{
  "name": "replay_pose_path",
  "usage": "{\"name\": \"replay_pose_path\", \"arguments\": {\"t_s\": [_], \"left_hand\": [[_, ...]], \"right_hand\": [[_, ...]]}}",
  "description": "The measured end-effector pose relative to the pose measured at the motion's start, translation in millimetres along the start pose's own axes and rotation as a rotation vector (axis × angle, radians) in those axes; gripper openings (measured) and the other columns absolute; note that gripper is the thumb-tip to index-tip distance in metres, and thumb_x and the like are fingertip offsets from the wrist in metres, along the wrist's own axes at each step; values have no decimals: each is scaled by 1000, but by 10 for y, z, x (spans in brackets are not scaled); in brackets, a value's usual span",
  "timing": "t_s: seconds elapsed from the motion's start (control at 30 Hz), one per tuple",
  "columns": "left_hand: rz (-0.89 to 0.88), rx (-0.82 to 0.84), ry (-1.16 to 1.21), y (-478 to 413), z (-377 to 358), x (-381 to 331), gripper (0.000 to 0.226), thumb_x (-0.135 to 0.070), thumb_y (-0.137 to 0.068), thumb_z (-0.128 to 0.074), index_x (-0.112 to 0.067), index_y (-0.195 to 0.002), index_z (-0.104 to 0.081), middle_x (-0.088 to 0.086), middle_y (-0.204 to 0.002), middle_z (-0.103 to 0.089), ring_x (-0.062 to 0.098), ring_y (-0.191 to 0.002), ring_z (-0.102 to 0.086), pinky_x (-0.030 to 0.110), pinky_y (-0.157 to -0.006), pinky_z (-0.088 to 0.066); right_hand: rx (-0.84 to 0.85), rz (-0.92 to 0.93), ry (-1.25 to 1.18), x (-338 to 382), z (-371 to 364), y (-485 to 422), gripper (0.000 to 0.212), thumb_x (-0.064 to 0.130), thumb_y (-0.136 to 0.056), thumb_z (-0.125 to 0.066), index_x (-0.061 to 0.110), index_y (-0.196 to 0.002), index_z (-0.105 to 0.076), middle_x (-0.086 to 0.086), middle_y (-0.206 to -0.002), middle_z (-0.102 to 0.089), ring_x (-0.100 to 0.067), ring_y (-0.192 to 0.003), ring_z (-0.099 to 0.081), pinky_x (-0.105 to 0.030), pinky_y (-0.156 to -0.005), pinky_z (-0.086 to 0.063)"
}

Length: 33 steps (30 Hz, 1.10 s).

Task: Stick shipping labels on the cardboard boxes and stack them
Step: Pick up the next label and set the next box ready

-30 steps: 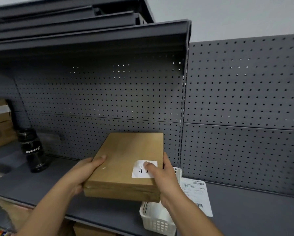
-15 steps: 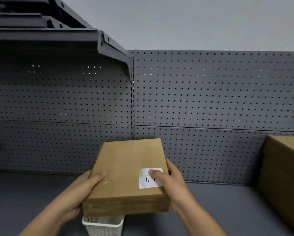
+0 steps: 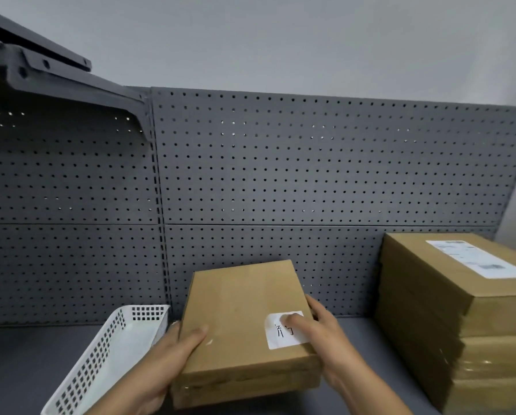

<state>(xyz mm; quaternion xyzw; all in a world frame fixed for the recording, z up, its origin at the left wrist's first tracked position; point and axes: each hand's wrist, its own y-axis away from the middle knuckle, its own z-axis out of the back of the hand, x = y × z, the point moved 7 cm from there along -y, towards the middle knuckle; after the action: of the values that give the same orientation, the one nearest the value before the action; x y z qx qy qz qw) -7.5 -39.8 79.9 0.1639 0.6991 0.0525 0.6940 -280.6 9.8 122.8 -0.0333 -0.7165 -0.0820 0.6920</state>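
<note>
I hold a flat brown cardboard box (image 3: 238, 319) above the grey shelf, in front of the pegboard. My left hand (image 3: 164, 363) grips its near left edge. My right hand (image 3: 328, 339) grips the near right edge, thumb pressed on a small white label (image 3: 276, 333) with handwritten marks. To the right stands a stack of several similar cardboard boxes (image 3: 460, 330). The top box of that stack carries a printed shipping label (image 3: 478, 259).
A white perforated plastic basket (image 3: 101, 360) sits on the grey shelf (image 3: 26, 369) at the lower left, beside the held box. A grey pegboard back wall (image 3: 310, 181) runs behind everything. An upper shelf bracket (image 3: 56, 82) juts out at the top left.
The view has swung to the right with the box held in both hands. The stack of boxes is now fully in sight at the right. The basket now lies left of the box.
</note>
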Motion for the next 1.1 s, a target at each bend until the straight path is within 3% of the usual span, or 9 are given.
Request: {"name": "replay_pose_path", "arguments": {"t_s": [0.2, 0.33, 0.47, 0.63, 0.83, 1.0, 1.1], "left_hand": [[-20, -6, -109, -82, -530, 100, 55, -48, -100, -61, -23, -147, -47, -9, -117, -68, 9, -101, -68, 22, -71, -51], [-47, -35, -181, -146, -782, 232, 59, -53, -97, -62, -24, -146, -48, -9, -116, -67, 9, -101, -65, 24, -76, -48], [-31, -45, -210, -209, -962, 386, 57, -53, -96, -64, -25, -143, -48, -5, -118, -66, 15, -105, -64, 32, -91, -48], [-59, -57, -218, -209, -1145, 426, 27, -36, -102, -61, -23, -124, -52, -12, -100, -65, 5, -89, -62, 18, -68, -45], [-48, -78, -203, -184, -1215, 560, 38, -41, -98, -66, -23, -130, -56, -3, -114, -70, 15, -104, -67, 32, -88, -50], [-61, -64, -172, -233, -1285, 580, 26, -32, -100, -65, -22, -123, -57, -12, -100, -67, 3, -90, -64, 17, -69, -46], [-68, -81, -193, -229, -1299, 543, 31, -33, -100, -65, -22, -128, -58, -12, -102, -69, 1, -90, -64, 15, -69, -46]], "right_hand": [[-31, -31, 0, -160, 515, -22, 31, 8, -84, -71, 28, -107, -75, -8, -102, -80, -36, -100, -74, -40, -81, -57], [-41, -63, 4, -322, 812, -19, 33, 10, -85, -71, 31, -109, -73, -8, -100, -80, -38, -100, -73, -38, -76, -56], [-36, -79, 23, -461, 1018, -36, 33, 13, -87, -71, 32, -114, -71, -6, -102, -80, -34, -99, -75, -40, -82, -58], [-12, -95, -4, -604, 1130, -69, 36, 10, -89, -70, 30, -118, -69, -8, -102, -80, -33, -97, -76, -37, -77, -59], [-14, -82, -46, -724, 1219, -138, 50, 18, -71, -73, 27, -120, -71, -9, -106, -79, -34, -100, -75, -38, -80, -57], [-14, -86, -52, -811, 1274, -170, 44, 17, -76, -73, 27, -119, -72, -9, -108, -79, -34, -102, -74, -40, -85, -58], [-11, -84, -48, -825, 1276, -165, 40, 15, -81, -74, 27, -120, -71, -8, -108, -79, -31, -100, -75, -39, -83, -58]]}}
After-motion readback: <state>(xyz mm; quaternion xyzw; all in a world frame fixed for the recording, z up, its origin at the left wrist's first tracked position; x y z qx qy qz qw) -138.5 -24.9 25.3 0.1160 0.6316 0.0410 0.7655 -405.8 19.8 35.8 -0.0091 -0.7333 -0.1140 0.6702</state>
